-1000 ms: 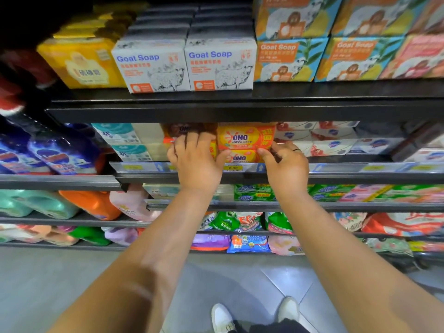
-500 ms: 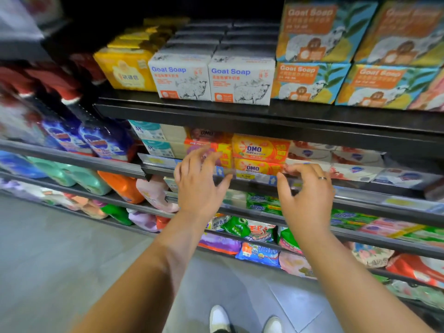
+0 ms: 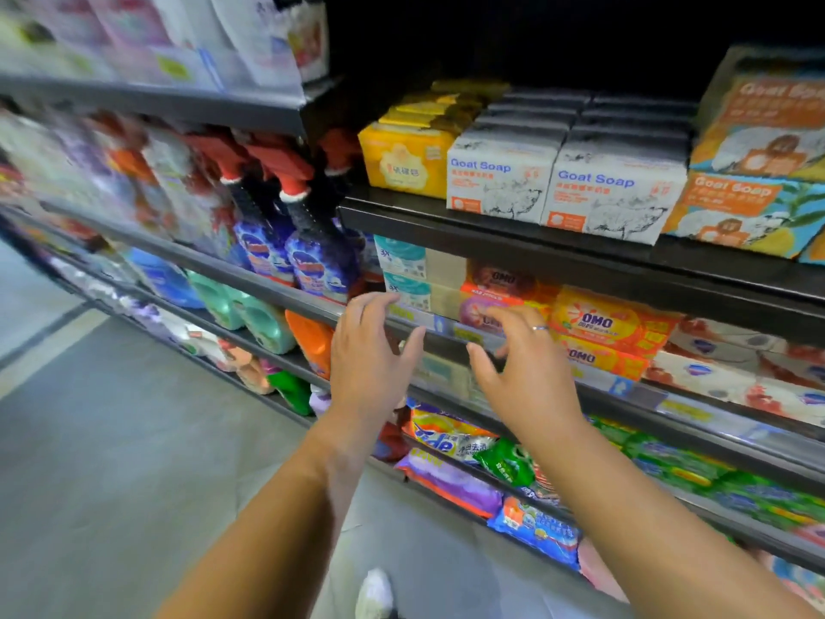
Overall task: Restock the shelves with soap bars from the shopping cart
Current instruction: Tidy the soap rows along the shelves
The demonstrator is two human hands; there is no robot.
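Note:
Stacked orange OMO soap packs (image 3: 605, 326) sit on the middle shelf (image 3: 455, 335), with a purple-and-orange OMO pack (image 3: 486, 301) to their left. My left hand (image 3: 370, 355) hangs in front of the shelf edge, fingers spread and holding nothing. A little to its right my right hand (image 3: 522, 364), a ring on one finger, is also empty, its fingers loosely bent, just off the shelf rail. White Goat Soap boxes (image 3: 558, 185) stand on the shelf above. The shopping cart is out of view.
Yellow soap boxes (image 3: 402, 158) and orange Goat Soap boxes (image 3: 750, 207) flank the white ones. Spray bottles (image 3: 312, 256) and detergent jugs (image 3: 263, 314) fill the left shelves, and detergent bags (image 3: 451, 435) lie lower down. Grey floor (image 3: 111, 440) spreads to the left; my shoe (image 3: 375, 591) shows below.
Both hands have come off the OMO packs and drawn back from the shelf, empty. The view has swung to the left, so the shelves now run off to the right.

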